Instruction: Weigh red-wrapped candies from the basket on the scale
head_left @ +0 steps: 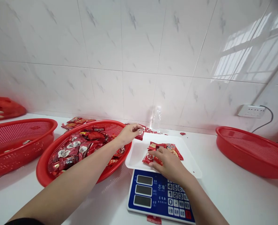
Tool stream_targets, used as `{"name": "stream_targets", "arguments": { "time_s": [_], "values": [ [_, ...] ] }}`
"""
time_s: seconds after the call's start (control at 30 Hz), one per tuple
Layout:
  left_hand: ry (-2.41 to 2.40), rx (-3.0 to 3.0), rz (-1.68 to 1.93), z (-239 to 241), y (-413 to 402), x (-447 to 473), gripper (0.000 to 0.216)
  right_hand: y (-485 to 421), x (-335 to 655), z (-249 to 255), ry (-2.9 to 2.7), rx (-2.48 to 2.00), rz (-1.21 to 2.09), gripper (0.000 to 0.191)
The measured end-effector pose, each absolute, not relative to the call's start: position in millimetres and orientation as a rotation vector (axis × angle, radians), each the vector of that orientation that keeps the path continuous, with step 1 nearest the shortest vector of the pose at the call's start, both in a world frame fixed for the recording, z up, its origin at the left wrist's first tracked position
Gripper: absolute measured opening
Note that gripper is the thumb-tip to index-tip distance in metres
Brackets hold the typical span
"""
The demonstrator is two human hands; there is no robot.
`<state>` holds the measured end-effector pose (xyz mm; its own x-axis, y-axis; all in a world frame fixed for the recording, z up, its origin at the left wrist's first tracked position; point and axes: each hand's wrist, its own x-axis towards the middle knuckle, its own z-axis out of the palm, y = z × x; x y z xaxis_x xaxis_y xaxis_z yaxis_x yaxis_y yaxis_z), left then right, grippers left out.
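Observation:
My left hand (129,132) is closed on a small red snack packet (140,133), pinched above the left edge of the white weighing tray (190,157). Several red packets (174,150) lie together on that tray. Over them is my right hand (169,164), its thumb and forefinger apart, the fingertips at the near packets; its other fingers are partly hidden. Below the tray shows the blue scale (162,204) with dark displays and a number keypad, partly covered by my right forearm. Under my left forearm stands a red basket (44,167) filled with red and maroon packets.
Another red basket (51,132) stands at far left, and a third (246,162) at right. Loose packets (74,122) lie behind the filled basket. A clear plastic bottle (157,118) stands by the tiled wall. A power strip (251,111) with a cable is on the wall.

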<state>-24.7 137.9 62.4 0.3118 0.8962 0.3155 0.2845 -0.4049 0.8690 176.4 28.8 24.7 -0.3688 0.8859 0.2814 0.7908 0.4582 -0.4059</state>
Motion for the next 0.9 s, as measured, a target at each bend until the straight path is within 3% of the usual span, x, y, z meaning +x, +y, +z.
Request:
{"name": "stream_targets", "arguments": {
  "time_s": [0.33,0.53,0.6,0.77,0.9],
  "values": [
    [1.073,1.891,1.062,64.3,132.2,-22.7,0.017,31.1,176.2,17.0,-2.250,-1.380,0.278,0.018],
    [1.095,1.894,1.073,58.8,137.3,-25.2,0.017,37.8,191.5,21.6,-2.110,-1.435,0.246,0.018],
    [1.106,1.901,1.070,53.6,141.4,-26.6,0.017,41.3,196.9,21.6,-2.047,-1.502,0.218,0.025],
    [1.083,1.916,1.063,41.1,152.7,-30.0,0.018,49.0,197.1,10.1,-2.100,-1.748,0.305,0.065],
    [1.065,1.935,1.054,36.6,156.4,-32.2,0.018,52.3,189.5,0.7,-2.174,-1.848,0.295,0.068]
  ]
}}
